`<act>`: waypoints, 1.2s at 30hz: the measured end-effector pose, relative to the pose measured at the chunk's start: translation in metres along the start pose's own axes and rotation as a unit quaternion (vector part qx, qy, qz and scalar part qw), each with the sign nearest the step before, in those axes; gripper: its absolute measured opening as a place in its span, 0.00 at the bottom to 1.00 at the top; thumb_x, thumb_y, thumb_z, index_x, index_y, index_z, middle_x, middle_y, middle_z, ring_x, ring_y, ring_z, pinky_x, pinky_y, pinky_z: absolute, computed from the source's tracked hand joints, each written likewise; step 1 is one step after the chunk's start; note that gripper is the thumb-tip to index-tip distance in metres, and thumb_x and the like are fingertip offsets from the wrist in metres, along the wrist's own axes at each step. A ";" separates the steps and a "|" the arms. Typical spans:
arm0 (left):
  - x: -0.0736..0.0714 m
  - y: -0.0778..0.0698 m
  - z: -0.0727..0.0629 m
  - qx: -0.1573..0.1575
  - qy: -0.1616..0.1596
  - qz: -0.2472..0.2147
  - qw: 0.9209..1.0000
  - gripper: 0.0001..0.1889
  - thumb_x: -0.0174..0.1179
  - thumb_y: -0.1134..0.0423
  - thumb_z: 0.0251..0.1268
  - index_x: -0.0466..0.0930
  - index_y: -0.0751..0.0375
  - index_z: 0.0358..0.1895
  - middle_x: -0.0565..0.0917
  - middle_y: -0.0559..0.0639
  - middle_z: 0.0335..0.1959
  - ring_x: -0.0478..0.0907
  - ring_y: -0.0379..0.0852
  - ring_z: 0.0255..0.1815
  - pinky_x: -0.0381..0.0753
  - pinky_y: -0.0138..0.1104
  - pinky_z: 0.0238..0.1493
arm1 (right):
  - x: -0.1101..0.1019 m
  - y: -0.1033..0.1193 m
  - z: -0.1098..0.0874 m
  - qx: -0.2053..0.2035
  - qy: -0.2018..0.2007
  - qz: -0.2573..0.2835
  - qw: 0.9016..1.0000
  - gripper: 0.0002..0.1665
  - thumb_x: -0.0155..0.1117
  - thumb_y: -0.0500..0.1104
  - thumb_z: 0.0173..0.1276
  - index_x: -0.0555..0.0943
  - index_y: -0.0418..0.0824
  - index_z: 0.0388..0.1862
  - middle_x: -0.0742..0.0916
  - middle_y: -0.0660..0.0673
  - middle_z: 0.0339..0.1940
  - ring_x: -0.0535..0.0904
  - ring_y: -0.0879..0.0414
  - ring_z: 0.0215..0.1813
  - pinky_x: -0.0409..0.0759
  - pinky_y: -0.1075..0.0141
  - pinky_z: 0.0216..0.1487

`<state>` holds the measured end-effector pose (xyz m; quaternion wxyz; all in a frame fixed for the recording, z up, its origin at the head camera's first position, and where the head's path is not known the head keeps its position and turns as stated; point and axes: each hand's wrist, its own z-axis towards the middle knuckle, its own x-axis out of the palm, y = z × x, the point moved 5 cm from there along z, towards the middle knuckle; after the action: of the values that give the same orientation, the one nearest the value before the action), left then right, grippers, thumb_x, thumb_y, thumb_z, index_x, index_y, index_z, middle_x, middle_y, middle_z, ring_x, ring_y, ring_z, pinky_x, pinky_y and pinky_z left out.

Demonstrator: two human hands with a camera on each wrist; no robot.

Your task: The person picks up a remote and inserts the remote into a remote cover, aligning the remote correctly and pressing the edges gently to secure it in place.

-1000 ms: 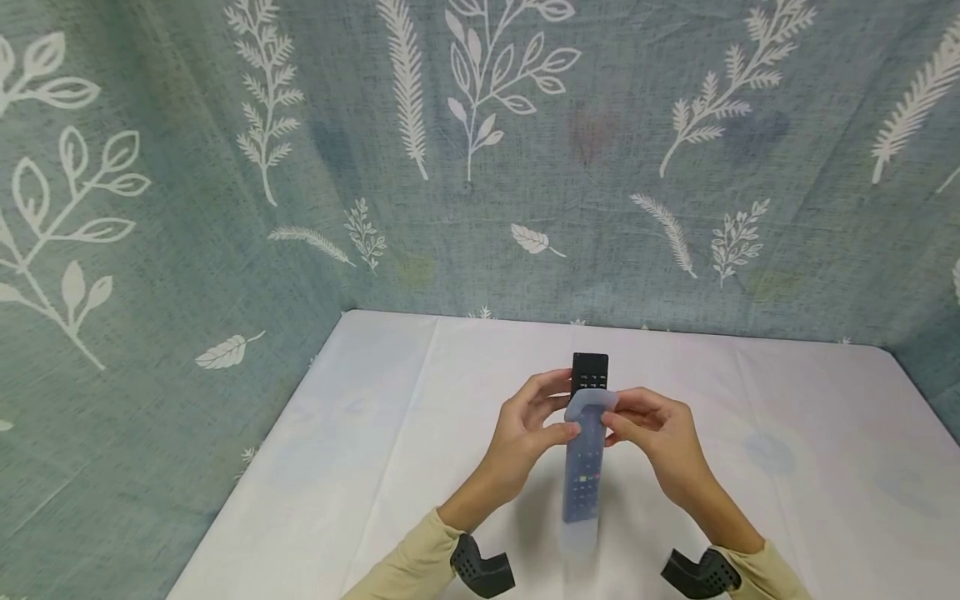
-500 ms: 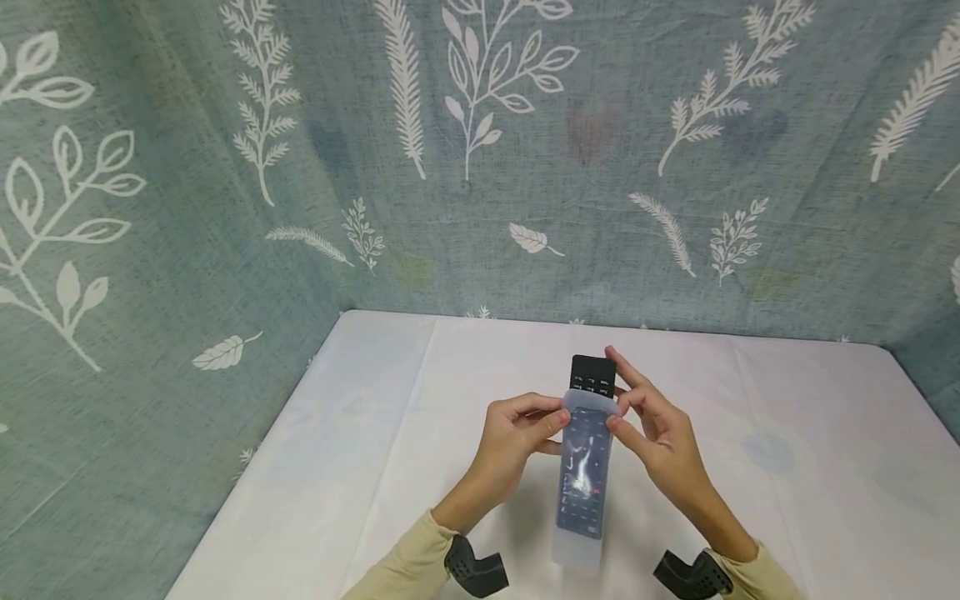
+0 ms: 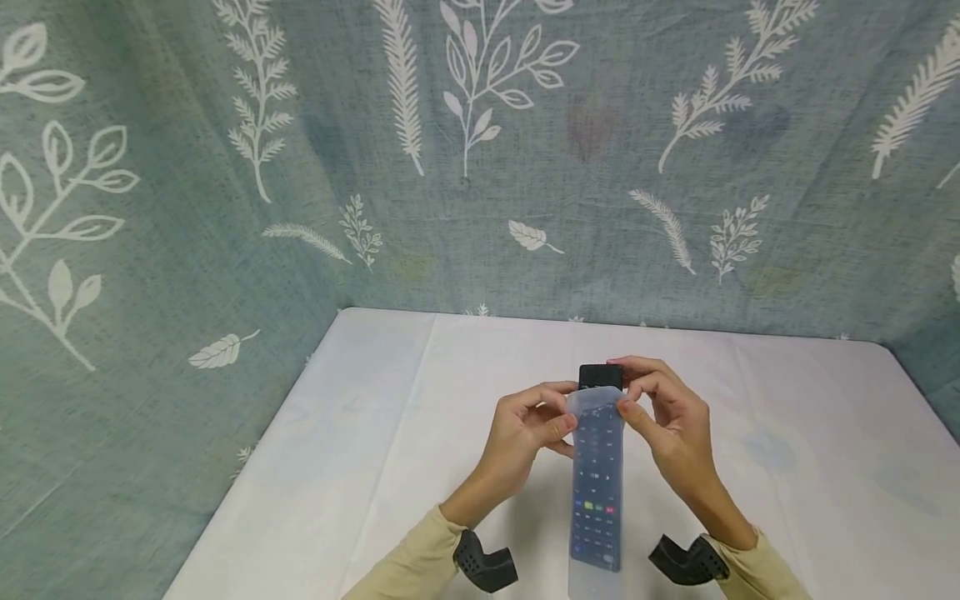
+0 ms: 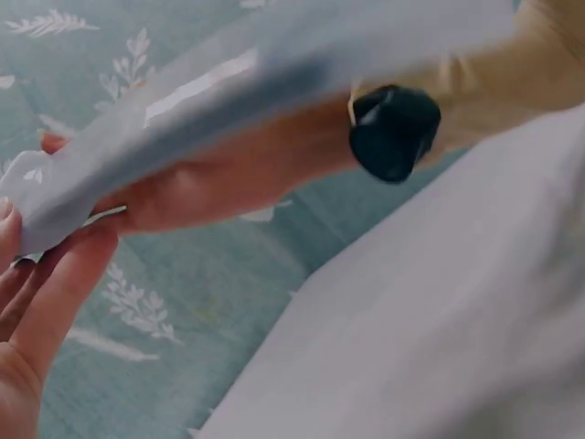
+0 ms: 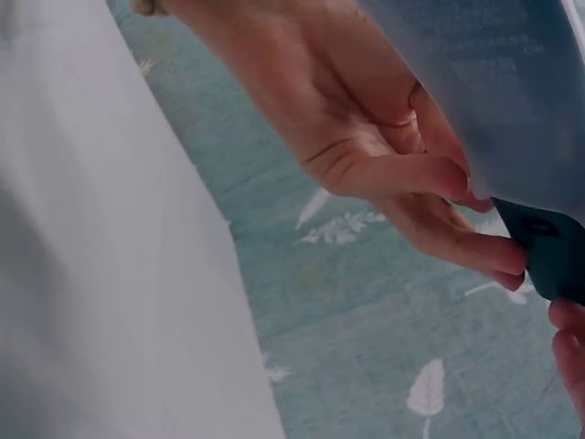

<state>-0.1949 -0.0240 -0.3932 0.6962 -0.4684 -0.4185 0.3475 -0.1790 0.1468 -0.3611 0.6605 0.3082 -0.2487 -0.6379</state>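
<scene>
Lower centre-right: remote (image 3: 601, 376) slides deeper into the sleeve (image 3: 597, 490) | our left hand (image 3: 522, 427) and right hand (image 3: 678, 427) pinch the sleeve's mouth | nearly in, we judge!

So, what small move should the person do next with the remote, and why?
Probably the right grip should press the remote farther into the translucent sleeve while the left grip holds the mouth: the remote's black top sticks out above the mouth, and the sleeve's lower end looks unfilled.
</scene>
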 end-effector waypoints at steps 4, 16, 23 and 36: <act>-0.001 -0.002 0.002 0.012 0.030 0.032 0.999 0.05 0.58 0.73 0.63 0.74 0.76 0.36 0.72 0.60 0.60 0.80 0.52 0.46 0.85 0.44 0.34 | -0.001 -0.007 -0.001 0.047 0.014 0.021 0.999 0.04 0.55 0.24 0.65 0.74 0.28 0.31 0.79 0.38 0.55 0.77 0.52 0.54 0.77 0.70 0.54; -0.008 -0.009 0.004 0.092 0.050 0.103 0.989 0.11 0.69 0.65 0.55 0.77 0.67 0.29 0.64 0.46 0.70 0.71 0.52 0.62 0.82 0.43 0.45 | 0.004 -0.019 -0.014 0.171 0.062 0.092 0.979 0.06 0.50 0.27 0.69 0.74 0.32 0.34 0.77 0.44 0.54 0.80 0.55 0.40 0.82 0.63 0.30; -0.005 -0.017 0.002 0.133 0.069 0.115 0.982 0.06 0.63 0.77 0.57 0.74 0.68 0.29 0.67 0.53 0.68 0.69 0.54 0.64 0.81 0.42 0.49 | 0.012 -0.022 -0.020 0.201 0.094 0.145 0.964 0.07 0.45 0.30 0.73 0.72 0.30 0.38 0.77 0.46 0.36 0.77 0.54 0.33 0.82 0.58 0.26; -0.005 -0.024 0.002 0.166 0.024 0.124 0.978 0.04 0.61 0.79 0.57 0.77 0.72 0.29 0.80 0.65 0.51 0.79 0.54 0.51 0.84 0.44 0.24 | 0.014 -0.018 -0.033 0.174 0.098 0.105 0.974 0.05 0.51 0.28 0.70 0.73 0.35 0.38 0.74 0.42 0.54 0.81 0.52 0.41 0.85 0.57 0.34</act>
<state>-0.1966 -0.0353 -0.3710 0.7254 -0.4028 -0.2775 0.4843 -0.1669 0.1358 -0.3972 0.6813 0.4518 -0.3207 -0.4783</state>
